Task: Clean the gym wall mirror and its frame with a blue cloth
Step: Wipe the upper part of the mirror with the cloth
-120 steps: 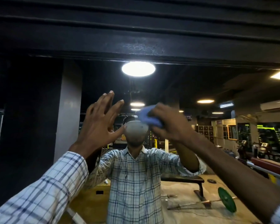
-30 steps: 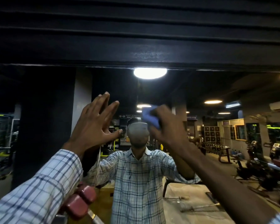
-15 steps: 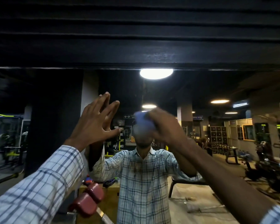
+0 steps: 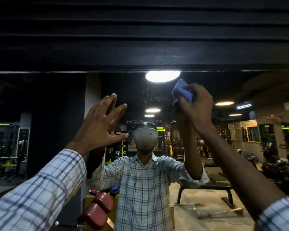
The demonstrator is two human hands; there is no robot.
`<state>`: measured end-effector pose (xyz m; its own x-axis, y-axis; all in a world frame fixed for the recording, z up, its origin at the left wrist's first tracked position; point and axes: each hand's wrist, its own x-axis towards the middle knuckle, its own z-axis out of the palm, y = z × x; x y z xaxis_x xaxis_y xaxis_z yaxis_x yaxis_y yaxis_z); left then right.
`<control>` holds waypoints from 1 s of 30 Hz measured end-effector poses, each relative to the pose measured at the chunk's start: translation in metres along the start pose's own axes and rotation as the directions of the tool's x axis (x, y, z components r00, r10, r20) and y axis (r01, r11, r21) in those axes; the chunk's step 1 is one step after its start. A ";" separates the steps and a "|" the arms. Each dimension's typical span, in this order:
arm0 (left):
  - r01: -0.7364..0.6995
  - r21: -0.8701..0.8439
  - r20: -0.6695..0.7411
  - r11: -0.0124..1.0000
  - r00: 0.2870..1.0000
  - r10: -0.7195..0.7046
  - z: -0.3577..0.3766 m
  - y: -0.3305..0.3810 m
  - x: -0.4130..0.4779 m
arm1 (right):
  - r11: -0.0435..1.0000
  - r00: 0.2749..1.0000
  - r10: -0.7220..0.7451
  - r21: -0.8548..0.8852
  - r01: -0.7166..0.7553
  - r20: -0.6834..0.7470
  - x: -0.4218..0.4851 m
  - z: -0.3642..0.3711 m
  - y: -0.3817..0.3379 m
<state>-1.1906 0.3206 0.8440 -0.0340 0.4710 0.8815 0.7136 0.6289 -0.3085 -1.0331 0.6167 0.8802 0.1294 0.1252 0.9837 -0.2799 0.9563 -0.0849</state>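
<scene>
Head view: right grip (image 4: 197,106) is clutching the blue cloth (image 4: 182,92) just below the sideways-running frame (image 4: 140,59), nearer it than the open, empty left grip (image 4: 98,125).

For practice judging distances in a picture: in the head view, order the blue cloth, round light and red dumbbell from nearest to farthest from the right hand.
1. Blue cloth: gripped in the right hand.
2. Round light: reflected just above-left of it.
3. Red dumbbell: far below, lower left.
</scene>
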 end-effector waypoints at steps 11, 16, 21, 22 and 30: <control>-0.035 -0.009 -0.042 0.999 0.998 0.035 -0.001 -0.028 -0.005 | 0.991 0.994 -0.109 -0.077 0.110 0.015 0.016 0.030 -0.017; -0.016 -0.018 -0.052 1.000 0.999 0.015 -0.003 -0.048 -0.015 | 0.866 0.783 -0.437 -0.029 0.499 0.442 -0.001 0.066 -0.056; 0.014 -0.027 -0.058 1.000 0.998 -0.015 -0.005 -0.064 -0.029 | 0.987 0.988 -0.151 -0.048 0.152 0.021 0.049 0.066 -0.051; 0.013 -0.024 -0.059 1.000 0.998 -0.015 -0.006 -0.067 -0.031 | 0.993 0.995 -0.101 -0.062 0.099 -0.020 0.049 0.071 -0.054; 0.005 -0.044 -0.066 0.999 0.998 -0.008 -0.008 -0.079 -0.038 | 0.964 0.944 -0.256 -0.017 0.265 0.210 0.021 0.095 -0.089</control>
<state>-1.2404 0.2484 0.8379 0.0064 0.4238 0.9058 0.7434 0.6038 -0.2877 -1.0963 0.5093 0.9237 -0.0063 -0.1820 0.9833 -0.2195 0.9596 0.1762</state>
